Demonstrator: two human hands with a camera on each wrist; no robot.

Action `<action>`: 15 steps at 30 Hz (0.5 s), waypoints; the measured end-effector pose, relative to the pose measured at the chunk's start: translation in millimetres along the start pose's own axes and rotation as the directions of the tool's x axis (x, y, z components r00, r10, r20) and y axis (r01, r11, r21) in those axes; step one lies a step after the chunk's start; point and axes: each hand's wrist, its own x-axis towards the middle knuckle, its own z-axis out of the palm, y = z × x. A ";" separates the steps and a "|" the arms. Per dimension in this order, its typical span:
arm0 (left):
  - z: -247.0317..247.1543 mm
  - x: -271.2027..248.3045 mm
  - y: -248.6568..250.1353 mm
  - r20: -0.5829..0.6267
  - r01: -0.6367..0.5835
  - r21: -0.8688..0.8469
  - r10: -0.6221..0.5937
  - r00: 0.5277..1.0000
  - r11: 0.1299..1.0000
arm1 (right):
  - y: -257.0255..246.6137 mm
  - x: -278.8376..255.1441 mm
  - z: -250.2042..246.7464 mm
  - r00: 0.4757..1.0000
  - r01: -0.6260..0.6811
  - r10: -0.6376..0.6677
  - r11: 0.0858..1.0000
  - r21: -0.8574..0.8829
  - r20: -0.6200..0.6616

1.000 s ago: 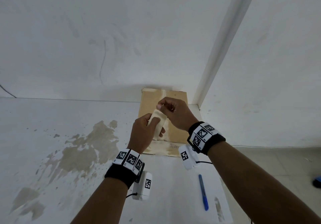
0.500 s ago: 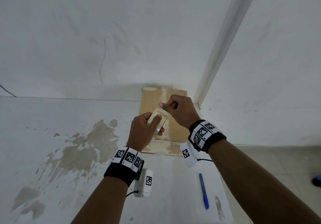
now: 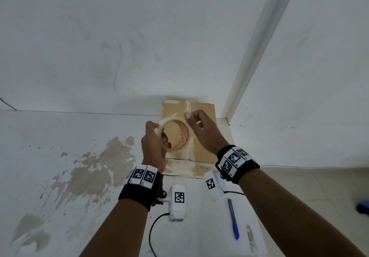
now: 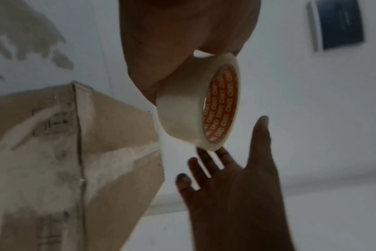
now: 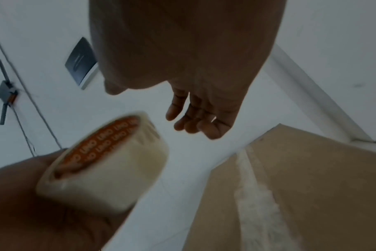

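The white table [image 3: 50, 133] carries a wide brownish stain [image 3: 95, 169] left of the cardboard box [image 3: 173, 109], which sits against the wall with a pale taped seam down its top. Both your hands hang above the box and hide part of that seam. Your left hand [image 3: 152, 153] grasps the cream tape roll [image 3: 183, 135], fingers through its orange core, holding it on edge over the box. Your right hand [image 3: 205, 135] is loose-fingered and holds nothing, thumb just beside the roll's rim; whether they touch can't be told. A blue pen [image 3: 233, 219] lies nearer you than the box
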 end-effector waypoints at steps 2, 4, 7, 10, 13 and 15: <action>0.1 2.9 1.6 -0.009 0.048 -0.162 -0.050 0.999 0.986 | 5.2 -7.5 7.1 0.994 -0.025 0.019 0.998 0.050 0.108; -0.3 4.0 1.5 0.006 0.058 -0.194 -0.057 0.998 0.979 | 8.0 -12.9 13.2 0.989 -0.033 0.016 0.992 0.120 0.146; -1.8 4.8 -0.1 0.026 0.065 -0.233 -0.061 0.998 0.970 | 4.1 -16.3 17.3 0.993 -0.045 0.021 0.975 0.218 0.113; -4.8 4.1 -1.5 0.088 0.073 -0.198 -0.056 0.995 0.978 | 2.6 -16.4 18.2 0.995 -0.072 0.050 0.958 0.278 0.084; -10.3 4.7 -10.0 0.115 0.025 0.005 -0.026 0.993 1.000 | 9.0 -17.4 12.2 0.996 -0.083 0.076 0.957 0.277 0.037; -18.8 6.7 -24.7 0.089 -0.041 0.191 0.024 0.996 0.981 | 17.5 -20.2 3.6 0.994 -0.101 0.106 0.960 0.262 -0.003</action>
